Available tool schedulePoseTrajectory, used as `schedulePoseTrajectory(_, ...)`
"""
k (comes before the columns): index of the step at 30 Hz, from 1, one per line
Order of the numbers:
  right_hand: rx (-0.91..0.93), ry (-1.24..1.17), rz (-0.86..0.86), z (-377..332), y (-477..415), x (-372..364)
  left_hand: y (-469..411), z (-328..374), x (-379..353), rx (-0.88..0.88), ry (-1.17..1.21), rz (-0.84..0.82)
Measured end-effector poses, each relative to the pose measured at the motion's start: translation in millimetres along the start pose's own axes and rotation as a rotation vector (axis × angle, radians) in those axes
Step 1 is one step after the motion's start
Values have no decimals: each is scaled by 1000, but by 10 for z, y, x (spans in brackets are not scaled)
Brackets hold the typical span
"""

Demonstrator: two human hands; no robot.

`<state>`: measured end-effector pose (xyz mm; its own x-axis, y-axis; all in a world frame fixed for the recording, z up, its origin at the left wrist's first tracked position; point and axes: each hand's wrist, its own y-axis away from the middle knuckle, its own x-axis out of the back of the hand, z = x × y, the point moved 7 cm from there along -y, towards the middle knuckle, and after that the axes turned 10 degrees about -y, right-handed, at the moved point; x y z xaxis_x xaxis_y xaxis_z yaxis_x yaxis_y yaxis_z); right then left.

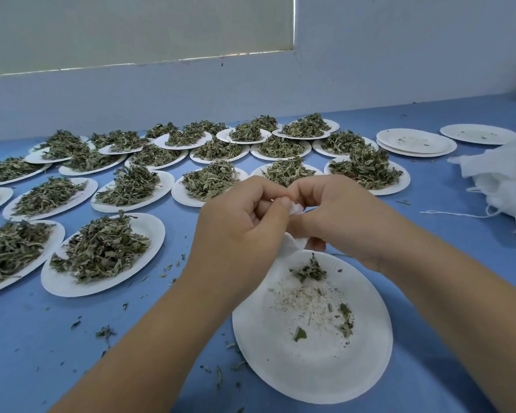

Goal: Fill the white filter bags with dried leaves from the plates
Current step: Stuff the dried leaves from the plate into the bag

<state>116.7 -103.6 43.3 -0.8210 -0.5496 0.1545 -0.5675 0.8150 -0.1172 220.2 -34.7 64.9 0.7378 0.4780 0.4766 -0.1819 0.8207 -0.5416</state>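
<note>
Two hands work a white filter bag (296,208) just above the far rim of the nearly bare plate (310,371).

The left hand (242,231) and right hand (337,216) meet knuckle to knuckle, each grip closed on the bag with curled fingers. The bag shows only as a crumpled white bit at the fingertips and a fold below the palms. Its long axis seems to run top-down toward that plate's rim, and its mouth is hidden. On that plate lie a small clump of leaves (309,269) and pale dust. Beyond it and to its left stand plates (154,234) heaped with dried leaves (102,251). Beyond it to the right are a stack of empty plates (416,143) and a pile of spare bags (507,180). Leaf crumbs (105,332) dot the blue bench (27,353) left of it.
</note>
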Motion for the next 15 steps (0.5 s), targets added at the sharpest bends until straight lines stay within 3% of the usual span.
schedulePoseTrajectory(6, 92, 242, 117, 30, -50, -40, 14, 2, -23, -4, 8, -20)
schedulePoseTrajectory(11, 7, 232, 5, 3, -9, 63, -12, -44, 64, 18, 15, 27)
schedulePoseTrajectory(15, 3, 457, -80, -99, 48, 226, -53, -96, 159, 52, 10, 80)
